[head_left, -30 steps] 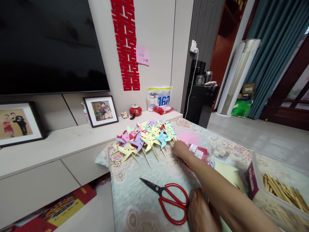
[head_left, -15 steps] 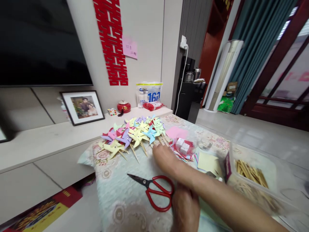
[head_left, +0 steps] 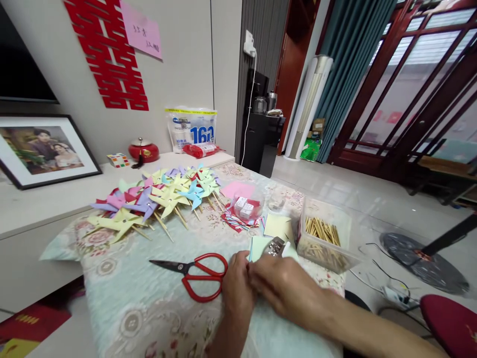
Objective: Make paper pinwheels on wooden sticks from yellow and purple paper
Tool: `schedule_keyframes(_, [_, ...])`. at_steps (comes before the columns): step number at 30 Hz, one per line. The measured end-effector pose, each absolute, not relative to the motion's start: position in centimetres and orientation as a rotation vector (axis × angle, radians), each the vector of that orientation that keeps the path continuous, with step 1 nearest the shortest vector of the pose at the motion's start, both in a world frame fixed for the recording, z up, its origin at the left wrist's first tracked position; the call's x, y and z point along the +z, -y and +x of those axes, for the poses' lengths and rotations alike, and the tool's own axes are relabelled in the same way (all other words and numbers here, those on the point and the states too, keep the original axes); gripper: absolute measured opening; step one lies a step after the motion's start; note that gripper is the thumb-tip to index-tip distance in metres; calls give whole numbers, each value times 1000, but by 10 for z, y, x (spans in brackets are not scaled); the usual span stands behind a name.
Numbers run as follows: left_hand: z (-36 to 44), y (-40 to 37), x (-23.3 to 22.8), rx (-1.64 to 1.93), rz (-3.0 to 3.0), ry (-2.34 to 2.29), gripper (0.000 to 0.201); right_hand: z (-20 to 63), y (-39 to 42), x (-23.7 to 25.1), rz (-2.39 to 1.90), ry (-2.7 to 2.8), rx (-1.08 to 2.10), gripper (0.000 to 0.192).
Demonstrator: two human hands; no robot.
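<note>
Both hands, the left hand [head_left: 238,288] and right hand [head_left: 283,286], meet fingertip to fingertip over pale paper [head_left: 261,247] beside red scissors [head_left: 197,271], near a clear tub [head_left: 324,238] of wooden sticks [head_left: 321,231], with a far bag [head_left: 191,129] reading "160".

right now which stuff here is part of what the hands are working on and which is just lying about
In use: left hand and right hand meet over paper squares; scissors, stick box, pinwheels.
Lying about: framed photo, red pot, puzzle cube, white bag.
</note>
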State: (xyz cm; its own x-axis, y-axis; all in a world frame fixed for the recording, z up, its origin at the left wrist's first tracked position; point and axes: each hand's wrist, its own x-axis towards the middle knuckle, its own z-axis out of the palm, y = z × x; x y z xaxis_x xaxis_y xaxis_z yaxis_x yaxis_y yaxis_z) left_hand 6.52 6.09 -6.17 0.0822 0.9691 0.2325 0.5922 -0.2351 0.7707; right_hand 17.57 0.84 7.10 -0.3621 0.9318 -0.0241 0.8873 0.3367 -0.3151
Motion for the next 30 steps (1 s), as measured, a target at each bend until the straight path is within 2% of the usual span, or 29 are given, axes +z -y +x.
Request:
schedule_keyframes(6, [68, -61, -59, 983, 1955, -1562, 25, 248, -79, 96, -2159, 2296, 78, 20])
schedule_keyframes(12, [67, -62, -58, 958, 1950, -1558, 25, 283, -156, 85, -2325, 2456, 252, 17])
schedule_keyframes(15, [67, -62, -58, 950, 1958, -1556, 25, 284, -175, 72, -2392, 2542, 338, 23])
schedule_keyframes(20, [68, -63, -59, 921, 1962, -1575, 25, 280, -188, 56, -2533, 2584, 422, 31])
schedule_keyframes(30, [68, -62, -59, 908, 1966, -1587, 24, 283, -185, 44, -2640, 2532, 417, 31])
